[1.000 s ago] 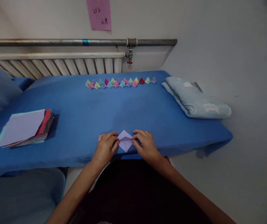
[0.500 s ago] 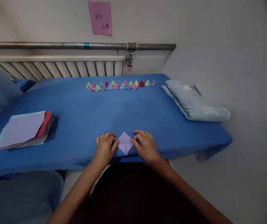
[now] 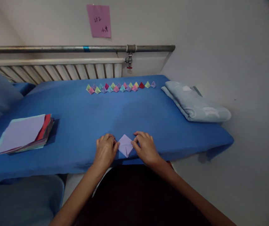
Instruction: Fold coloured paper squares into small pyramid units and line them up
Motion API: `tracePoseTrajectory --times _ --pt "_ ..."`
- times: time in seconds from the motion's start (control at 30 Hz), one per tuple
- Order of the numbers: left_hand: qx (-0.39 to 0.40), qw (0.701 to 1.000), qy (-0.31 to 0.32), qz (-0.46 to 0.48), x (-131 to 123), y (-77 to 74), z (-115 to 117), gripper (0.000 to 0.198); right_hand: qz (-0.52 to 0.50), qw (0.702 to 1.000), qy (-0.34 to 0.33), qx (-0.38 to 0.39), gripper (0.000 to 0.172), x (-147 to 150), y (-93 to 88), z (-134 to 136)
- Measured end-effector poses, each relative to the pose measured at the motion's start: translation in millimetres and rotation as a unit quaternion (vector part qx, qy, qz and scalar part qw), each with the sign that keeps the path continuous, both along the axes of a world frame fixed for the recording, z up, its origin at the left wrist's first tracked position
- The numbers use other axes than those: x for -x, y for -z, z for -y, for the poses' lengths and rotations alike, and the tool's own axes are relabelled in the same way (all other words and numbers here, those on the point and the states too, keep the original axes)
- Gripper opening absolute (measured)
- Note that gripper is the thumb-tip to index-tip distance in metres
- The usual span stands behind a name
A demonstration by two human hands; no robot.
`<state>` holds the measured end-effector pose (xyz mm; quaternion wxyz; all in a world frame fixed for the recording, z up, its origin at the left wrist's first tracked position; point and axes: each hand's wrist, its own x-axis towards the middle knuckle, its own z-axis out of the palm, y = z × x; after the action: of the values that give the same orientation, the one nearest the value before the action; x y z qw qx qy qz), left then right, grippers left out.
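Observation:
A small lilac folded paper (image 3: 125, 145), diamond-shaped, lies on the blue sheet (image 3: 115, 116) near its front edge. My left hand (image 3: 105, 150) presses on its left corner with curled fingers. My right hand (image 3: 145, 148) pinches its right corner, fingers bent. Both hands rest on the sheet, one at each side of the paper.
A row of several small coloured folded papers (image 3: 120, 87) lies at the far edge. At the left sits a stack of coloured paper sheets (image 3: 23, 133). A folded light-blue blanket (image 3: 194, 103) lies at the right. Behind stand a radiator (image 3: 59, 70) and a pipe (image 3: 78, 48), with a pink note (image 3: 99, 20) on the wall.
The lilac paper's raised upper flap has been pressed flat into a smaller diamond. Both hands stayed at its corners; the view shifted slightly.

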<state>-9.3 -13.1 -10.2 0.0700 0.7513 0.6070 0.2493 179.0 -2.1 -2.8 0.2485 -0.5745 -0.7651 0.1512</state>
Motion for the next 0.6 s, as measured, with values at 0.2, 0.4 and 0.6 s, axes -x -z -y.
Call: tracePoseTrajectory --times 0.2,0.4,0.6 --pt "-0.001 1.0 -0.004 -0.013 4.2 0.2 1.8 0.012 -0.012 1.0 0.01 -0.006 0.012 -4.1 5.2 -1.3" --pt "-0.018 0.999 0.006 -0.04 19.0 1.2 1.1 0.007 -0.006 1.0 0.012 -0.01 0.01 -12.7 5.9 -1.9" --pt "-0.112 0.991 0.06 -0.036 11.2 -4.2 8.3 0.019 -0.009 1.0 0.009 -0.011 0.008 -13.0 4.3 -2.1"
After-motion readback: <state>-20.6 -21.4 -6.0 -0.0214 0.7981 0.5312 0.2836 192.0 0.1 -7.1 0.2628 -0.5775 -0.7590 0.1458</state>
